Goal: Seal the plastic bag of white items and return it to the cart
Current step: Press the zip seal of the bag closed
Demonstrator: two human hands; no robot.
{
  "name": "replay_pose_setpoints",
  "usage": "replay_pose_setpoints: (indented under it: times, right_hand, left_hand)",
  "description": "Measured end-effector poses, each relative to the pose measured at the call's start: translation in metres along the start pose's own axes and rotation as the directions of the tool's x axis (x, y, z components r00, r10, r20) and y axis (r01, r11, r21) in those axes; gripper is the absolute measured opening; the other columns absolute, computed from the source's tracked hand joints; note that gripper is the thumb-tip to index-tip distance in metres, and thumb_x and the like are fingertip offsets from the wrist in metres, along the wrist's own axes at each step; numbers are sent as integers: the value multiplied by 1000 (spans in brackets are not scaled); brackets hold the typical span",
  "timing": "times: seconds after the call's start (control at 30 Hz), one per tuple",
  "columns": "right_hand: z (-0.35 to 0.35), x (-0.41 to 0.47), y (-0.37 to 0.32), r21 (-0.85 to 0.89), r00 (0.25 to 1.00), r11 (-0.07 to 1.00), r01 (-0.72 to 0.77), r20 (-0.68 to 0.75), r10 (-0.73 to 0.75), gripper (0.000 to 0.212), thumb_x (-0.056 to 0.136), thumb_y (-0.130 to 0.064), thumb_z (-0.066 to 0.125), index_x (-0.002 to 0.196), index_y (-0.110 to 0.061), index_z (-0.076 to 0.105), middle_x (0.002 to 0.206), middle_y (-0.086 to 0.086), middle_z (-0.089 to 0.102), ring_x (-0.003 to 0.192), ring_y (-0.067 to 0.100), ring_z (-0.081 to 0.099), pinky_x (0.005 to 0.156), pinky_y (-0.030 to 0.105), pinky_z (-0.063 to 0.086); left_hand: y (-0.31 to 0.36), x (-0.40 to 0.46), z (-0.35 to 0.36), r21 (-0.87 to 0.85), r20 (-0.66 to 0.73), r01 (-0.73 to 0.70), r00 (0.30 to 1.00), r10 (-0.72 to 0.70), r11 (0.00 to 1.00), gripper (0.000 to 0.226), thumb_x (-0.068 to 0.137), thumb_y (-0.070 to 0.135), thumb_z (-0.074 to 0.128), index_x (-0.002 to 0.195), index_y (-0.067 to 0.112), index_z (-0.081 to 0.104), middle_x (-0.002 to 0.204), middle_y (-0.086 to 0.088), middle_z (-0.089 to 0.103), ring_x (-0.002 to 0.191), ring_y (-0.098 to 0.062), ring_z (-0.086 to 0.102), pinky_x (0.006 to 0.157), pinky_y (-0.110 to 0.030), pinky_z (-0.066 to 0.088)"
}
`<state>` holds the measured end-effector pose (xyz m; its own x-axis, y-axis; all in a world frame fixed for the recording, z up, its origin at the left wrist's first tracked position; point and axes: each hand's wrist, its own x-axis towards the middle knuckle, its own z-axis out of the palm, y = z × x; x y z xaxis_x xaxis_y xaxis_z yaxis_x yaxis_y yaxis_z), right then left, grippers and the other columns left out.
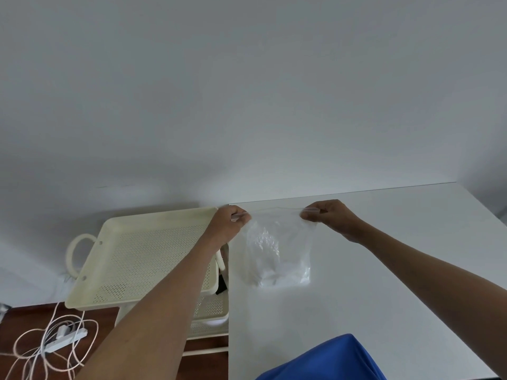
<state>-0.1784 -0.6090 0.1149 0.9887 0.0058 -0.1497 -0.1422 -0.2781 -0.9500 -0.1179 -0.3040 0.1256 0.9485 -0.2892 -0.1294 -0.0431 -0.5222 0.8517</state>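
Observation:
A clear plastic bag (279, 250) hangs upright over the white table (397, 270), with white items gathered at its bottom. My left hand (227, 226) pinches the bag's top left corner. My right hand (329, 218) pinches the top right corner, and the top edge is stretched taut between them. The cream perforated cart (142, 259) stands just left of the table, its top tray under my left forearm.
The cart has a loop handle (75, 253) on its left side and lower shelves below. A white power strip (65, 338) with tangled cables lies on the dark wooden floor at the lower left. Blue cloth (329, 360) fills the bottom edge. A plain wall stands behind.

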Motion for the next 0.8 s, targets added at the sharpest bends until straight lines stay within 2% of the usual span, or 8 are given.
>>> replay_pose_setpoints:
  times: [0.07, 0.17, 0.23, 0.33, 0.47, 0.6, 0.7, 0.8]
  right_hand:
    - [1, 1, 2, 8, 1000, 1000, -3, -29, 3, 14, 88, -24, 81, 99, -16, 80, 99, -6, 81, 91, -3, 71, 84, 21, 49]
    - [2, 1, 4, 17, 999, 1000, -3, -47, 4, 12, 88, -22, 80, 98, -15, 78, 96, -7, 79, 87, -4, 70, 83, 22, 48]
    - [3, 2, 4, 10, 1000, 1000, -3, -27, 3, 11, 89, -23, 79, 98, -15, 79, 95, -8, 79, 87, -1, 69, 83, 22, 48]
    - [4, 1, 3, 8, 1000, 1000, 14, 16, -15, 12, 92, -24, 77, 101, -16, 79, 96, -9, 79, 87, 3, 68, 78, 19, 47]
    - [7, -2, -4, 0, 998, 1000, 27, 50, -27, 19, 92, -31, 77, 105, -19, 81, 103, -7, 80, 91, -1, 71, 73, 11, 50]
    - [10, -1, -3, 5, 1000, 1000, 12, -13, -12, 13, 89, -28, 80, 94, -17, 82, 91, -8, 80, 83, -5, 69, 78, 17, 48]
    - [10, -2, 0, 37, 996, 999, 10, -88, -7, 15, 85, -27, 84, 91, -13, 82, 92, -3, 81, 83, -4, 70, 81, 23, 48]
    - [8, -6, 2, 46, 996, 999, 16, -86, -12, 18, 84, -29, 84, 92, -13, 83, 96, -1, 81, 91, 1, 72, 88, 25, 51]
  left_hand:
    - [0, -1, 0, -31, 11, 4, 1000, -4, 1000, 16, 93, 27, 70, 99, 12, 74, 104, 1, 73, 98, -6, 65, 79, -17, 45]
    - [1, -2, -3, -72, 37, 4, 999, -1, 997, 16, 89, 29, 76, 102, 19, 77, 99, 16, 70, 87, 19, 61, 68, 0, 41]
    - [0, -2, -3, -88, 25, -9, 1000, 12, 996, 20, 87, 29, 78, 102, 17, 79, 99, 15, 72, 82, 27, 58, 65, 4, 40]
    - [0, 0, 0, -34, -6, -8, 1000, 8, 999, 21, 90, 28, 74, 100, 10, 78, 105, 1, 75, 89, 13, 59, 72, -4, 39]
    - [-1, 3, 6, 37, -36, -18, 999, 19, 999, 20, 95, 22, 67, 101, 4, 72, 109, -3, 71, 103, -8, 61, 75, -12, 39]
    - [1, 1, 7, 44, -34, -40, 999, 41, 998, 18, 95, 22, 68, 100, 4, 72, 109, -2, 70, 102, -2, 55, 73, -3, 37]
    - [2, -2, 4, -41, -15, -35, 999, 35, 999, 20, 90, 30, 74, 101, 13, 74, 105, 2, 74, 99, -6, 66, 78, -13, 43]
    - [1, -5, 0, -110, 54, -7, 998, 13, 994, 28, 82, 36, 81, 104, 20, 76, 102, 10, 74, 95, 6, 64, 79, -11, 45]
